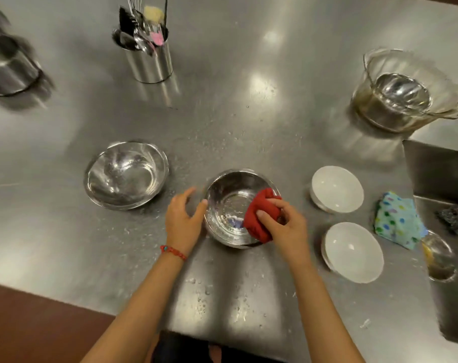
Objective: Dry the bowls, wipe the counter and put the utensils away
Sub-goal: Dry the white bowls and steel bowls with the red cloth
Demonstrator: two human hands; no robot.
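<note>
At the far left edge of the brushed steel counter stands a blurred metal canister, and further in a shiny cylindrical steel holder carries upright utensils. Nearer the front, a wet round steel bowl sits alone, well apart from the hands. The left hand, with a red beaded bracelet at the wrist, has its fingers spread loosely and its thumb tip touching the left rim of the middle steel bowl. That bowl stands on the counter amid water droplets. The right hand grips a bunched red cloth, its fingers curled around it and pressing it against the bowl's right inner wall. Further right lie two white ceramic bowls, one behind the other, then a folded spotted blue cloth beside the sink. At the far right back stands a clear glass bowl with a steel bowl inside.
</note>
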